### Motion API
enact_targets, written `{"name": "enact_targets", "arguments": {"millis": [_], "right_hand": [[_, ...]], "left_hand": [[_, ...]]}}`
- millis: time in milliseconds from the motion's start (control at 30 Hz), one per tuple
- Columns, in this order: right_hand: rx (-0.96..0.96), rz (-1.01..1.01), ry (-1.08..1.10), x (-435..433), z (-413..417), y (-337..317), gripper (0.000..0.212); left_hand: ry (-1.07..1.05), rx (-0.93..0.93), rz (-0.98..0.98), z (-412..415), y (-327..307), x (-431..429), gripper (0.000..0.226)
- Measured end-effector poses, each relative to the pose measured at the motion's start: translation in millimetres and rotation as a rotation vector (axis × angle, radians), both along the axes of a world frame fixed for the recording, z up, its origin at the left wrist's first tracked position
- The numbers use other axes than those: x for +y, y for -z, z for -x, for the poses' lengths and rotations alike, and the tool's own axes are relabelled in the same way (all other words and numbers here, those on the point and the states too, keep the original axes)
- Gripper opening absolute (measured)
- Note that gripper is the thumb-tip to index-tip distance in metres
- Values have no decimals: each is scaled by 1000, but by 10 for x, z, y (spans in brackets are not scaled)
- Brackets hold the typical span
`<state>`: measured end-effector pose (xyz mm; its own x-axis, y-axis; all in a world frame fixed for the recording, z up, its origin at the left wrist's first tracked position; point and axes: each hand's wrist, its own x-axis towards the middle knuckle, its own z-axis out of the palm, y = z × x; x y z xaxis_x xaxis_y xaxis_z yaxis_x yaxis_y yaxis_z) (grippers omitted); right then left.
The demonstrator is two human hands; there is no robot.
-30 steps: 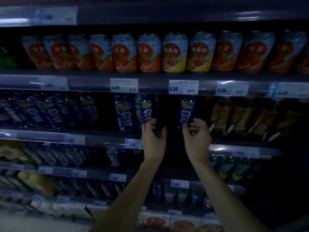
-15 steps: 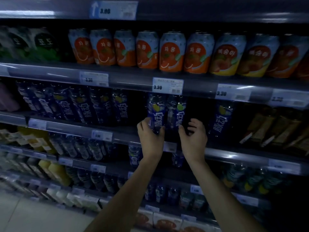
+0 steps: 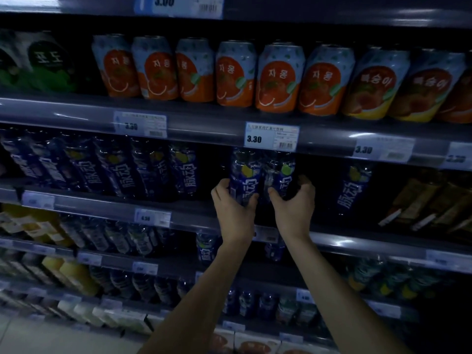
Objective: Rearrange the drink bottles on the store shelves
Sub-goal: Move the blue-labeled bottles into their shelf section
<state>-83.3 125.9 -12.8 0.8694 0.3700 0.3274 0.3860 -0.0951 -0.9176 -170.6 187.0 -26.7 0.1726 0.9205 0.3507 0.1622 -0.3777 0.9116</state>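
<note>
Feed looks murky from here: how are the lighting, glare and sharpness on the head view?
Head view: dim and blue-tinted overall; glare streaks on the shelf rail; the 3.30 tag reads clearly, side tags blur; wide-angle bends the shelves; left hand and right hand stay sharp enough.

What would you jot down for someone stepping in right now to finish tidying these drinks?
Left hand: wrapped around a blue bottle on the second shelf.
Right hand: gripping the neighbouring blue bottle; the two stand side by side.
Around them: a row of blue bottles sits to the left across a gap, and one lone blue bottle stands to the right.
Done: both bottles in hand.
Left: probably close the gaps so the row runs evenly.
</note>
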Motion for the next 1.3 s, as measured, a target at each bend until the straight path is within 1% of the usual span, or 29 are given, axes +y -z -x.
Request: {"name": "enact_targets", "arguments": {"millis": [67, 167, 233, 333, 500, 833, 967, 1067, 1200, 1300], "right_hand": [[21, 2, -5, 50, -11, -15, 75], [25, -4, -15, 124, -18, -22, 66], [34, -19, 0, 146, -16, -12, 65], [58, -36, 12, 162, -12, 3, 65], [97, -46, 9, 148, 12, 10, 69], [71, -4, 51, 179, 24, 27, 63], [42, 36, 80, 206, 49, 26, 58], [8, 80, 115, 222, 77, 31, 59], [25, 63, 140, 230, 129, 29, 59], [81, 25, 129, 250, 154, 17, 57]], "left_hand": [[3, 2, 0, -11, 21, 26, 60], [13, 23, -6, -5, 63, 80, 58], [29, 21, 7, 10, 87, 110, 56], [41, 12, 34, 32, 104, 157, 55], [47, 35, 19, 122, 92, 268, 53], [20, 99, 7, 328, 83, 514, 56], [39, 65, 33, 363, 89, 543, 58], [47, 53, 18, 381, 116, 559, 57], [72, 36, 18, 399, 135, 598, 55], [104, 29, 30, 422, 132, 622, 57]]}}
